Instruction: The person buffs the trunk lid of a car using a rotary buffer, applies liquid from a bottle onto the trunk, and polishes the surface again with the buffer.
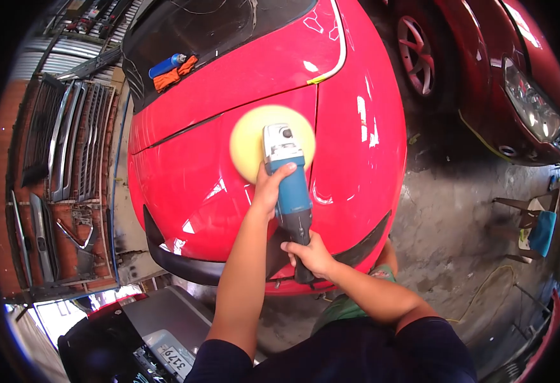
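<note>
Both of my hands are on a blue, black and silver electric polisher (293, 195). My left hand (269, 191) is closed around the blue body just behind the silver head, thumb on top. Further back, my right hand (310, 256) grips the black rear handle. The round yellow foam pad (245, 143) under the head lies over the glossy red car panel (191, 191), near a panel seam; its edge looks blurred. A strip of pale tape (342, 48) with a yellow end runs along the red bodywork.
On the car near the dark glass lie a blue bottle (167, 64) and an orange cloth (175, 75). Grilles (69, 137) hang on the left wall. Another red car (484, 83) stands at right, beside a small stool (535, 223). A yellow cord (484, 287) crosses the concrete floor.
</note>
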